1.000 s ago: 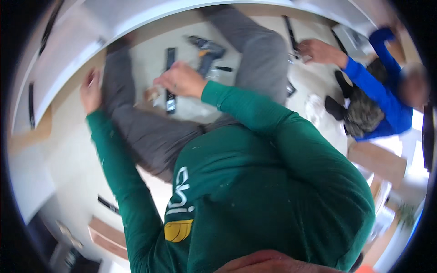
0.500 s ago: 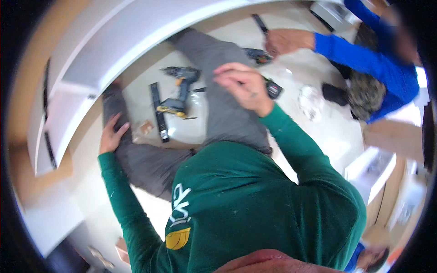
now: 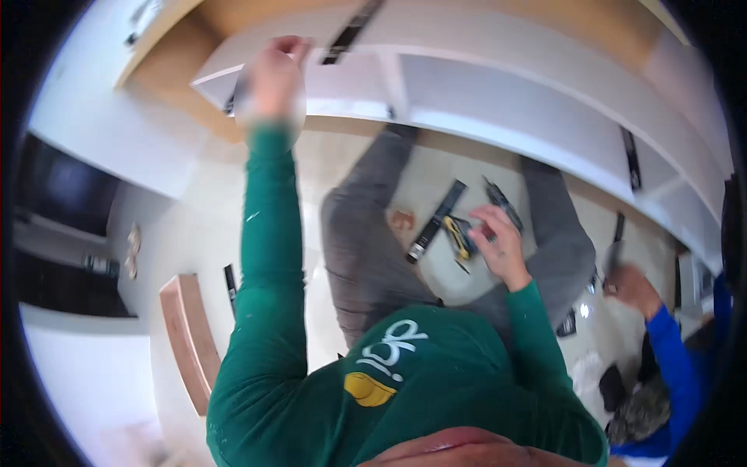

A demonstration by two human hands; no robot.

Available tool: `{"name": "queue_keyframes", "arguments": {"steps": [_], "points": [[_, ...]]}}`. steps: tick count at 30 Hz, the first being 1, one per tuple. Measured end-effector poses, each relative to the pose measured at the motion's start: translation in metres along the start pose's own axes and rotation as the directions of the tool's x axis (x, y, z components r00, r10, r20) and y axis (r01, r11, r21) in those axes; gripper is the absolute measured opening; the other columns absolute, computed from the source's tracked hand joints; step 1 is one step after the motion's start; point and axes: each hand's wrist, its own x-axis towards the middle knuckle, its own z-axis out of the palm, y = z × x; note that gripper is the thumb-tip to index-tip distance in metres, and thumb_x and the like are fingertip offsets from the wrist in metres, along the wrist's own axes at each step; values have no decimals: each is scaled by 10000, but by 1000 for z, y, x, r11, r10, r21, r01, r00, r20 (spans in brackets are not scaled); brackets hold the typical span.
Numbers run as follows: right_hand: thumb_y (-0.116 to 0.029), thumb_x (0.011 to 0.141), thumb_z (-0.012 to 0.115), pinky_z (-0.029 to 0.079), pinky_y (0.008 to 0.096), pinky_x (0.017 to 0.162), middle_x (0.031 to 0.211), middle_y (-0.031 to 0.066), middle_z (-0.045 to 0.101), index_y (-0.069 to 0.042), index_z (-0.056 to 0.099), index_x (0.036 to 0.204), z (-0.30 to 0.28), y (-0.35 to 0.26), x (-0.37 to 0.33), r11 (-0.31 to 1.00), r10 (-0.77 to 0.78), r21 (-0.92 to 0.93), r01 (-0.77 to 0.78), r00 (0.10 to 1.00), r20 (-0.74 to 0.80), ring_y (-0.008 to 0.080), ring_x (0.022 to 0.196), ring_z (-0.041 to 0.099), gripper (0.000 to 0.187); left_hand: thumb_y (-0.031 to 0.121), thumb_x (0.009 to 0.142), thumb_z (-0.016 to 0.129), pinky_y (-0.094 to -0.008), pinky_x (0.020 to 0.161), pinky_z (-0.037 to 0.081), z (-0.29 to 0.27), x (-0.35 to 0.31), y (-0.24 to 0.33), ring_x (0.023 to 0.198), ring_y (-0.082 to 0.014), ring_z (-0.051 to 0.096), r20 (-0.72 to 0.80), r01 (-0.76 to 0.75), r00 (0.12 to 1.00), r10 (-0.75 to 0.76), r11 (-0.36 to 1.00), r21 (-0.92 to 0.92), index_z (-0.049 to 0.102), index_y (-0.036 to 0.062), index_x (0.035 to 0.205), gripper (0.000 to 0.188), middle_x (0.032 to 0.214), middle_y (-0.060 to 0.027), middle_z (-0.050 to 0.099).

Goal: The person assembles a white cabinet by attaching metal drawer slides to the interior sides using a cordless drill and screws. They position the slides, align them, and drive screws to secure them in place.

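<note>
A long white cabinet [image 3: 482,89] with smooth, flat panels and open compartments arcs from 11 to 3 o'clock, its edges bent by the lens; a slim, dark, straight-sided rail [image 3: 352,31] lies on it at 12 o'clock. The left hand [image 3: 276,74] is at 11 o'clock, in front of the cabinet and just beside that rail, fingers bent; blur hides whether it grips anything. The right hand [image 3: 502,245], at 3 o'clock, is half open, thumb apart from curled fingers, with nothing visible in it. It overlaps a black-and-yellow drill [image 3: 506,206] on the pale, glossy floor [image 3: 311,335]; contact cannot be told. Beside the drill lies a narrow black strip [image 3: 437,222], between grey fabric trouser legs [image 3: 362,241]. A wood-toned, box-shaped piece [image 3: 191,338] sits at 8 o'clock.
</note>
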Motion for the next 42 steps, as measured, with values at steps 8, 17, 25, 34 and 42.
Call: {"name": "queue_keyframes", "arguments": {"steps": [8,17,25,34,42], "points": [[-63,876,734,532,283,733,1169,94,640,-11,681,1209,24,21,-9,989,140,34,-145,983,121,153,796,643,341,667,914,615,-256,515,449,31,27,-20,598,-141,642,463,644,677,-573,765,5,676,31,966,642,767,-103,735],[-117,889,735,535,315,718,1113,105,653,-30,685,1184,33,29,-17,994,112,-28,-109,983,145,200,805,663,312,345,1007,651,-195,464,399,53,38,-28,565,-63,565,634,703,634,-443,671,-233,667,87,1009,258,718,0,638],[-118,882,745,534,314,728,1104,97,671,-47,699,1164,19,11,-17,996,77,40,-79,996,50,196,808,666,295,351,1021,594,-283,518,438,-6,-92,42,526,-116,581,250,91,963,-100,995,46,656,-1,831,405,590,-67,600],[-252,922,699,546,366,741,1042,164,721,-8,708,1160,39,12,148,986,-162,-85,142,925,-343,264,837,698,341,277,968,637,-539,552,504,99,-221,-6,623,-457,638,365,-205,929,59,904,375,581,41,776,310,637,-229,628],[-355,929,697,526,332,842,1067,151,753,28,682,1258,94,89,327,918,361,222,-328,924,-129,224,918,692,505,299,965,591,-533,716,571,214,-149,-47,786,-437,705,317,-79,944,-97,863,499,698,22,830,326,797,-247,709]]}}
